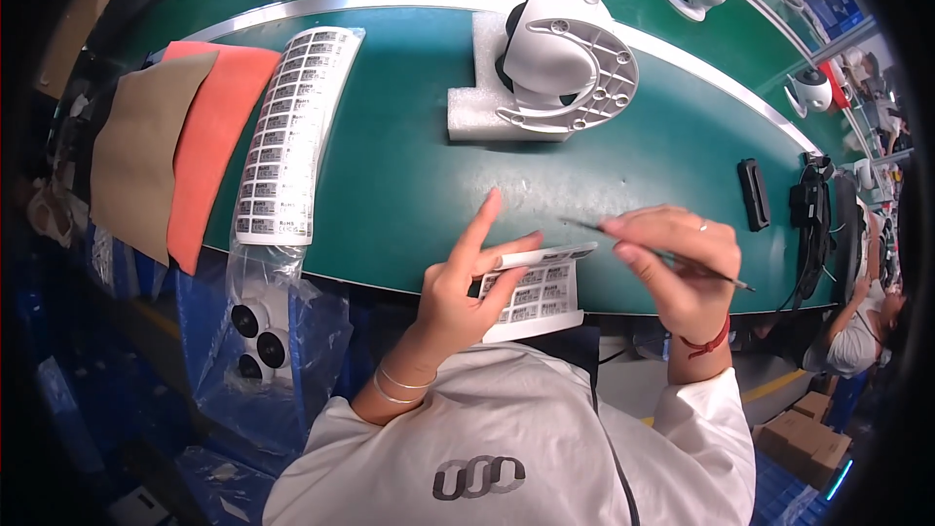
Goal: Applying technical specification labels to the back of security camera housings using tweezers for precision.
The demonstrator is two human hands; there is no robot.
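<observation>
Head view: left hand (458,290) grips label sheet (542,297), right hand (682,258) pinches thin dark tool (584,225) above surface (409,156).

Left hand (458,294), label sheet (542,297) — right hand (687,282), tool (581,225)

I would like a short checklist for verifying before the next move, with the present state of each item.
1. Left hand holds the small label sheet: ok.
2. Small label sheet lies flat: not ok, its upper edge is curled over.
3. Right hand holds the thin dark tool: ok.
4. Label on the tool's tip: cannot tell, too small to see.
5. White device rests on the foam block: ok.
</observation>
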